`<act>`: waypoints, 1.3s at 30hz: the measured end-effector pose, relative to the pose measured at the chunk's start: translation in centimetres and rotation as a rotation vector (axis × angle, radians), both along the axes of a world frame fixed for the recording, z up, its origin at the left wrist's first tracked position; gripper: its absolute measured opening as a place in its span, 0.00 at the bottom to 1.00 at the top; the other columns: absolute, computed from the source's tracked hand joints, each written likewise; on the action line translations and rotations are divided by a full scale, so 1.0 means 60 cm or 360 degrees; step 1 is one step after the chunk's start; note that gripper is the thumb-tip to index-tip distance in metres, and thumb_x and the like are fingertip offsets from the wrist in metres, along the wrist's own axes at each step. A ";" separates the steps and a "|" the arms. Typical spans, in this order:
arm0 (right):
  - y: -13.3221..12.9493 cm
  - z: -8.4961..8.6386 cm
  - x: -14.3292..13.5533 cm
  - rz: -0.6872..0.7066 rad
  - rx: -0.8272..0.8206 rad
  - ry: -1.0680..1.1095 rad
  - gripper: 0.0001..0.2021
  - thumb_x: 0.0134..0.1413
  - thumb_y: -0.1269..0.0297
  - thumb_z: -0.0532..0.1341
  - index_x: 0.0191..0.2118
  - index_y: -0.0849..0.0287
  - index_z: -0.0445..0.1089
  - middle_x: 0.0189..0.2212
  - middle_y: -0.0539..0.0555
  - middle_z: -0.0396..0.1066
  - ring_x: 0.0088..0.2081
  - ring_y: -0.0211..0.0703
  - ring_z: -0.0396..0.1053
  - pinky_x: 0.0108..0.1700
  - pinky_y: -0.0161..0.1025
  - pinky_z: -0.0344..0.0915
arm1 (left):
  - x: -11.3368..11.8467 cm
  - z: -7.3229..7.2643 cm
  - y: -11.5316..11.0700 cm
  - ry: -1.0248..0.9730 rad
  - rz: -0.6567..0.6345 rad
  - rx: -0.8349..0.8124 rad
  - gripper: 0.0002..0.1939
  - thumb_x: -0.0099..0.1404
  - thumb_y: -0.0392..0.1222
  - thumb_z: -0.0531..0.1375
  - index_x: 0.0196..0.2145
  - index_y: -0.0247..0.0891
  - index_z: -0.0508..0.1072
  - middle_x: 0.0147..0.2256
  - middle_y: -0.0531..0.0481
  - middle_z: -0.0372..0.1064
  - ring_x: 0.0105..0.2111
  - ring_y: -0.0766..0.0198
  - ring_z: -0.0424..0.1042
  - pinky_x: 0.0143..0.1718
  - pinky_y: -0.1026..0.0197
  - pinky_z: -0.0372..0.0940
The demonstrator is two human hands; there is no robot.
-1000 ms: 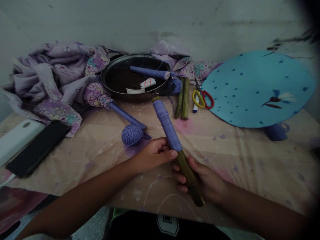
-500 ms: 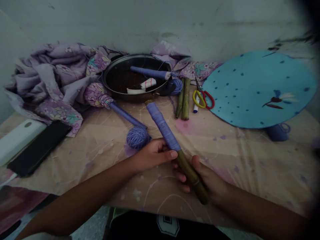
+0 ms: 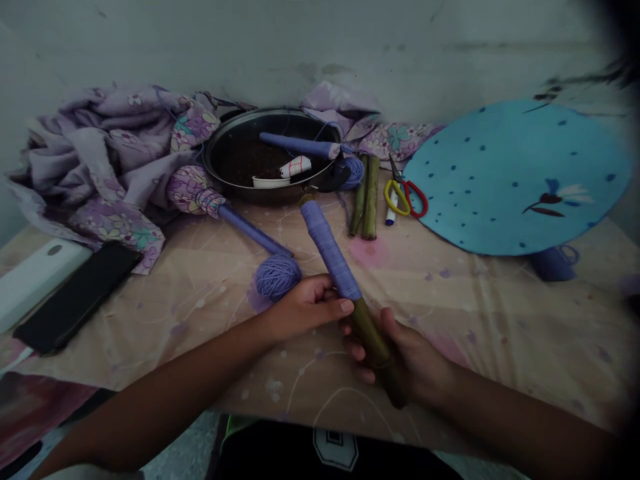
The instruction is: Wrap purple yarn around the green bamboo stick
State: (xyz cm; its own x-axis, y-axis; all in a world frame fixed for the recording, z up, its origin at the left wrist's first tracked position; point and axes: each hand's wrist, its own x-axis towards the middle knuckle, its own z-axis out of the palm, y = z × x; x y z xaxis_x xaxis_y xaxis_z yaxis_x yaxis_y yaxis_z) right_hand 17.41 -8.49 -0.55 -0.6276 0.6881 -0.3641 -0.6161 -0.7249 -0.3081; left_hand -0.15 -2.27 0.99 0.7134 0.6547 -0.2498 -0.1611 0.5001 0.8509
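A green bamboo stick point(image 3: 371, 328) slants across the middle, its upper half wound closely with purple yarn point(image 3: 331, 250). Around the bare lower part are the fingers of my right hand point(image 3: 407, 357), closed on it from the right. My left hand point(image 3: 315, 305) is closed at the lower edge of the winding, thumb against the stick and fingers partly hidden behind it. Just beyond my left hand, on the tablecloth, lies a ball of purple yarn point(image 3: 278, 276). Whether a strand runs from it to the stick I cannot make out.
Behind stand a black pan point(image 3: 270, 195) holding another purple-wrapped stick point(image 3: 297, 145), and floral cloth point(image 3: 115, 147). Bare bamboo pieces point(image 3: 370, 200), scissors point(image 3: 416, 199), a marker point(image 3: 391, 215) and a blue oval board point(image 3: 500, 173) are to the right. A phone point(image 3: 80, 297) lies left.
The stick has turned slightly, its wrapped top shifting right and its bare bottom end shifting left. Both hands keep their hold. The yarn ball has shifted very slightly.
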 end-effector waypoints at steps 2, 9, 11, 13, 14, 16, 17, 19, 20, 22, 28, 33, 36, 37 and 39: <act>0.000 -0.002 0.001 0.0017 0.0013 -0.0005 0.13 0.50 0.56 0.67 0.38 0.61 0.73 0.31 0.51 0.73 0.28 0.35 0.71 0.26 0.32 0.69 | 0.000 0.002 0.000 0.0024 0.0006 -0.0008 0.18 0.55 0.47 0.66 0.35 0.31 0.68 0.26 0.50 0.70 0.26 0.69 0.71 0.30 0.67 0.64; -0.002 -0.005 0.005 0.0120 -0.0088 -0.0053 0.13 0.57 0.55 0.61 0.38 0.61 0.73 0.29 0.51 0.73 0.23 0.33 0.69 0.23 0.31 0.66 | -0.001 0.009 -0.001 0.0044 0.0020 0.0008 0.17 0.56 0.46 0.66 0.35 0.31 0.69 0.27 0.51 0.70 0.27 0.70 0.71 0.30 0.68 0.63; -0.002 -0.003 0.004 0.0078 -0.0034 -0.0050 0.16 0.53 0.52 0.64 0.38 0.61 0.72 0.31 0.51 0.72 0.26 0.35 0.70 0.26 0.33 0.67 | 0.000 0.008 -0.001 0.0031 0.0020 0.0000 0.17 0.56 0.47 0.66 0.35 0.31 0.68 0.26 0.51 0.70 0.26 0.69 0.71 0.31 0.66 0.63; -0.002 0.000 0.002 0.0022 0.0039 -0.0053 0.17 0.48 0.53 0.67 0.39 0.61 0.72 0.32 0.51 0.72 0.29 0.35 0.70 0.28 0.33 0.67 | 0.000 0.007 -0.001 0.0036 0.0035 0.0010 0.17 0.55 0.47 0.66 0.33 0.32 0.67 0.25 0.52 0.70 0.26 0.69 0.70 0.31 0.66 0.64; -0.002 0.000 0.002 0.0010 0.0062 -0.0062 0.17 0.47 0.54 0.68 0.38 0.61 0.72 0.32 0.51 0.71 0.30 0.35 0.70 0.28 0.33 0.67 | 0.000 0.006 -0.001 0.0038 0.0042 0.0018 0.17 0.55 0.48 0.66 0.33 0.32 0.67 0.25 0.52 0.70 0.26 0.69 0.70 0.30 0.66 0.64; -0.001 0.000 0.002 0.0039 0.0037 -0.0083 0.14 0.48 0.57 0.69 0.37 0.62 0.72 0.32 0.50 0.71 0.29 0.34 0.70 0.28 0.32 0.67 | -0.001 0.006 0.000 0.0046 0.0043 0.0029 0.18 0.55 0.47 0.66 0.35 0.31 0.68 0.26 0.51 0.70 0.26 0.70 0.70 0.30 0.67 0.64; 0.000 -0.001 0.003 0.0074 -0.0003 -0.0093 0.14 0.49 0.57 0.68 0.37 0.62 0.73 0.31 0.50 0.72 0.28 0.34 0.70 0.27 0.32 0.66 | -0.002 0.006 -0.001 0.0042 0.0029 0.0033 0.18 0.56 0.47 0.66 0.36 0.31 0.68 0.26 0.51 0.70 0.25 0.70 0.71 0.29 0.68 0.63; 0.002 -0.002 0.006 0.0122 -0.0078 -0.0098 0.14 0.52 0.56 0.66 0.37 0.63 0.73 0.29 0.51 0.72 0.25 0.33 0.69 0.26 0.32 0.65 | -0.003 0.007 -0.001 0.0043 0.0011 0.0051 0.17 0.57 0.47 0.65 0.36 0.31 0.68 0.26 0.52 0.69 0.25 0.70 0.71 0.28 0.68 0.63; 0.002 -0.003 0.007 0.0125 -0.0100 -0.0099 0.14 0.53 0.56 0.64 0.38 0.63 0.73 0.28 0.51 0.72 0.23 0.33 0.68 0.25 0.32 0.65 | -0.004 0.007 -0.001 0.0051 0.0016 0.0068 0.16 0.57 0.47 0.65 0.36 0.31 0.68 0.26 0.52 0.69 0.25 0.70 0.70 0.28 0.69 0.63; 0.003 -0.002 0.007 0.0120 -0.0128 -0.0095 0.13 0.55 0.57 0.63 0.38 0.64 0.73 0.27 0.51 0.71 0.22 0.32 0.67 0.25 0.32 0.64 | -0.004 0.006 -0.002 0.0074 0.0034 0.0086 0.16 0.57 0.46 0.65 0.36 0.31 0.68 0.27 0.51 0.69 0.27 0.71 0.70 0.29 0.69 0.63; -0.001 -0.003 0.005 0.0017 -0.0030 -0.0054 0.17 0.50 0.52 0.66 0.39 0.60 0.71 0.30 0.51 0.73 0.24 0.34 0.68 0.25 0.33 0.64 | -0.002 0.001 -0.002 0.0033 -0.0027 0.0085 0.17 0.58 0.47 0.64 0.38 0.32 0.67 0.29 0.49 0.71 0.29 0.67 0.72 0.32 0.65 0.65; 0.003 0.000 0.006 0.0071 0.0002 -0.0083 0.12 0.58 0.57 0.60 0.35 0.62 0.70 0.25 0.50 0.71 0.19 0.30 0.64 0.24 0.32 0.62 | -0.005 0.009 -0.001 0.0158 0.0057 0.0136 0.18 0.56 0.46 0.66 0.38 0.31 0.69 0.31 0.50 0.70 0.32 0.68 0.70 0.35 0.66 0.63; 0.003 0.002 0.006 0.0136 0.0017 -0.0072 0.12 0.58 0.58 0.60 0.36 0.64 0.71 0.23 0.49 0.70 0.17 0.29 0.62 0.25 0.31 0.61 | -0.006 0.012 -0.001 0.0090 0.0007 0.0110 0.16 0.56 0.45 0.65 0.36 0.31 0.70 0.29 0.50 0.70 0.30 0.69 0.70 0.34 0.66 0.63; 0.002 0.003 0.006 0.0143 0.0020 -0.0072 0.12 0.58 0.57 0.60 0.36 0.64 0.71 0.23 0.49 0.70 0.17 0.29 0.62 0.25 0.31 0.61 | -0.006 0.012 -0.001 0.0073 0.0003 0.0103 0.15 0.56 0.45 0.65 0.35 0.31 0.70 0.29 0.50 0.70 0.30 0.69 0.70 0.34 0.66 0.63; 0.000 0.002 0.005 0.0126 0.0039 -0.0056 0.16 0.56 0.52 0.61 0.36 0.63 0.70 0.26 0.50 0.70 0.19 0.30 0.64 0.25 0.32 0.62 | -0.005 0.009 0.000 0.0081 0.0012 0.0098 0.15 0.56 0.45 0.65 0.36 0.31 0.69 0.30 0.50 0.70 0.31 0.69 0.70 0.35 0.66 0.63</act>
